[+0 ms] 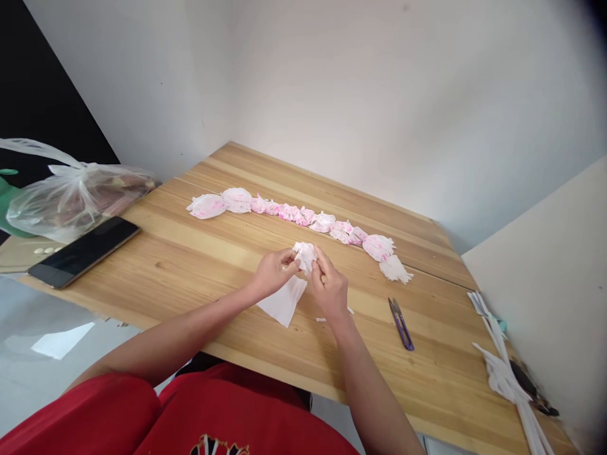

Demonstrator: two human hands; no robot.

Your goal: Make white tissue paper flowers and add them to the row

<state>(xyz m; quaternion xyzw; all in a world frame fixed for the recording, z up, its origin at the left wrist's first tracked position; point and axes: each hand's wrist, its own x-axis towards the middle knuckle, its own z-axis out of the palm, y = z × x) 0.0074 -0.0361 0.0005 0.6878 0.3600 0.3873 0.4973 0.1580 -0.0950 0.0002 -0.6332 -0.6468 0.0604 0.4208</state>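
Between my two hands is a small crumpled piece of white tissue paper (304,256), raised above the table. My left hand (275,272) pinches its left side with thumb and fingers. On the right side, my right hand (329,284) grips it the same way. Below my hands a flat white tissue sheet (284,302) lies on the wood. Beyond them stretches a curved row of crinkled white paper pieces with pink marks (289,213). Purple-handled thread snips (401,323) lie to the right of my right hand, their blades pointing away from me.
A black phone (85,251) rests at the left edge of the wooden table (190,265), with a tied clear plastic bag (80,196) behind it. White paper strips (509,379) lie along the right edge. Walls border the table's far side and right side.
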